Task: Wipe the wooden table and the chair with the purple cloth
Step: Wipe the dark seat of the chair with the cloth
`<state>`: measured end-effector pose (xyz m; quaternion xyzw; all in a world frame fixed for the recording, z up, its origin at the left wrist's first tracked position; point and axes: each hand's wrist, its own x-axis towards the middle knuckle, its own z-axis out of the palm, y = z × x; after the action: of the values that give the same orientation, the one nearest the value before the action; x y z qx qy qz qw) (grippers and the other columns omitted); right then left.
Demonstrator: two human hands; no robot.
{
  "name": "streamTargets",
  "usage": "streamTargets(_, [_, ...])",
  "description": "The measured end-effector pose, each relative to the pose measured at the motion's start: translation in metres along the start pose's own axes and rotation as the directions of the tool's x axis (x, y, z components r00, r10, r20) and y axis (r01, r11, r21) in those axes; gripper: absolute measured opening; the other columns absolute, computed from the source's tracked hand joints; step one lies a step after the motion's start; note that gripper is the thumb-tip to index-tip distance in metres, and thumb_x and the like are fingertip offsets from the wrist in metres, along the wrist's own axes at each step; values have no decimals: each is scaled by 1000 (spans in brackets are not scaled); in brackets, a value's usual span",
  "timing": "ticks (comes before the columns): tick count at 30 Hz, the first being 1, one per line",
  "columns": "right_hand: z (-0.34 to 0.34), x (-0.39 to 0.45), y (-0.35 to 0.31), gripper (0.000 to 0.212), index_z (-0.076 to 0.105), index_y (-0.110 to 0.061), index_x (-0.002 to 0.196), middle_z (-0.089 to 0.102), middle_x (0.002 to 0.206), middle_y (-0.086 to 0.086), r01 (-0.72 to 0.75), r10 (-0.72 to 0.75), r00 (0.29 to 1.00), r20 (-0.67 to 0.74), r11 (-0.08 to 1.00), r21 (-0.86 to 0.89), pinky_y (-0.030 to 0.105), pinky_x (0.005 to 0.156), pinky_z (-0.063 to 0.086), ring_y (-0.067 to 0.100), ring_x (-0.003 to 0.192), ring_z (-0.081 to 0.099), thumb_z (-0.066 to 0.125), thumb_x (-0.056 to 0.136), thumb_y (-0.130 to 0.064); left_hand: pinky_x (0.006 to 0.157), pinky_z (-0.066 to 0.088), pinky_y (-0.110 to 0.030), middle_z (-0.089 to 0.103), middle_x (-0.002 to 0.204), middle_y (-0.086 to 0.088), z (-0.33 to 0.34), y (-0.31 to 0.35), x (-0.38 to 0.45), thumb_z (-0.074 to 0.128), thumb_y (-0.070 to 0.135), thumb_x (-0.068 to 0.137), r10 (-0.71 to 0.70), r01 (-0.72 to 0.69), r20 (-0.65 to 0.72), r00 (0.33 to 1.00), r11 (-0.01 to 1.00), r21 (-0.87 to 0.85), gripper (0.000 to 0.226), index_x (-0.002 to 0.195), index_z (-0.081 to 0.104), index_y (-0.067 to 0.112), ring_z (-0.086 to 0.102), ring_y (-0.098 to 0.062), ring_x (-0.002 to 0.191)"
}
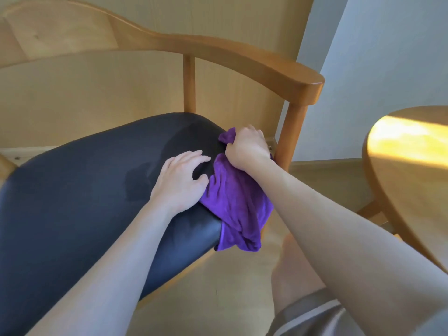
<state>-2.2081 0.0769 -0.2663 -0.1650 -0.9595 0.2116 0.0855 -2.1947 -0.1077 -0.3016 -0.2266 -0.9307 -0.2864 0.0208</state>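
The chair (155, 42) fills the left and centre of the frame, its curved wooden back sweeping from the upper left across to an armrest end at the upper right of centre. Its dark padded seat (72, 190) slopes down toward the lower left, with a faint darker patch near the middle (damp, by the look of it, though I cannot be sure).

Just left of centre, the left hand (180, 181) lies flat on the seat, fingers straight and slightly spread, thumb tip touching the edge of the purple cloth (238, 207).

The cloth drapes over the seat's right edge at centre frame, its lower part hanging off the cushion's corner. The right hand (247, 147) grips its upper end, fingers curled tight round a bunched fold, just beside the chair's front right post (291, 134).

At the far right edge, the rounded rim of the wooden table (397, 166) shows, a bright band of sunlight across its top. Below, at the lower right, a bare knee (293, 270) and a grey shorts hem (312, 316) are visible.
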Motion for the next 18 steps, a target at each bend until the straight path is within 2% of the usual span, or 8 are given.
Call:
streamTargets(4, [-8, -36, 9, 21, 63, -6, 107, 53, 112, 11, 101, -104, 994, -46, 994, -50, 40, 81, 48, 36, 110, 51, 54, 91, -17, 122, 15, -33, 38, 155, 19, 2, 0, -1, 50, 26, 93, 6, -6, -16, 1000, 1000, -11, 46, 137, 54, 39, 21, -1, 144])
streamTargets(7, [-10, -64, 16, 23, 66, -8, 108, 55, 114, 11, 154, -158, 986, -59, 986, -70, 43, 84, 51, 35, 105, 51, 54, 89, -16, 123, 13, -32, 38, 156, 18, 4, -2, -1, 49, 27, 93, 14, -14, -10, 1000, 1000, 2, 46, 138, 54, 38, 21, -2, 145])
streamTargets(10, [-17, -64, 21, 20, 67, -10, 102, 57, 110, 9, 143, -143, 987, -73, 990, -15, 42, 82, 52, 34, 103, 52, 53, 88, -11, 123, 13, -34, 38, 157, 16, 4, -1, -1, 49, 26, 94, 32, -32, 2, 999, 999, 7, 47, 139, 53, 37, 21, -3, 146])
streamTargets(12, [-22, -49, 15, 22, 66, -8, 103, 55, 109, 10, 137, -133, 979, -157, 990, 17, 43, 83, 51, 35, 103, 51, 52, 88, -7, 123, 12, -34, 37, 157, 16, 4, -2, 0, 49, 26, 94, 42, -42, 6, 999, 999, 2, 48, 140, 52, 37, 20, -2, 146])
streamTargets(14, [-21, -28, 7, 27, 64, -7, 111, 53, 115, 13, 137, -141, 967, -211, 990, -37, 47, 88, 50, 37, 107, 49, 52, 87, -3, 123, 11, -33, 37, 157, 16, 2, -1, 0, 47, 26, 93, 41, -41, 1, 999, 999, 3, 48, 140, 52, 37, 19, -1, 146])
streamTargets(15, [-18, -19, 4, 30, 62, -7, 115, 51, 120, 13, 116, -126, 976, -180, 991, -66, 48, 91, 50, 37, 111, 47, 52, 87, -2, 123, 10, -32, 37, 157, 16, 2, -1, 1, 47, 26, 93, 39, -39, -1, 999, 999, 6, 48, 140, 52, 38, 19, -1, 146])
streamTargets(18, [-6, -1, 0, 30, 59, -9, 117, 45, 124, 9, -21, 25, 999, 40, 995, -100, 45, 94, 48, 35, 120, 42, 54, 88, -1, 123, 10, -30, 37, 157, 17, 2, 0, 0, 48, 26, 94, 27, -27, -2, 1000, 1000, 12, 48, 140, 52, 39, 19, -1, 146])
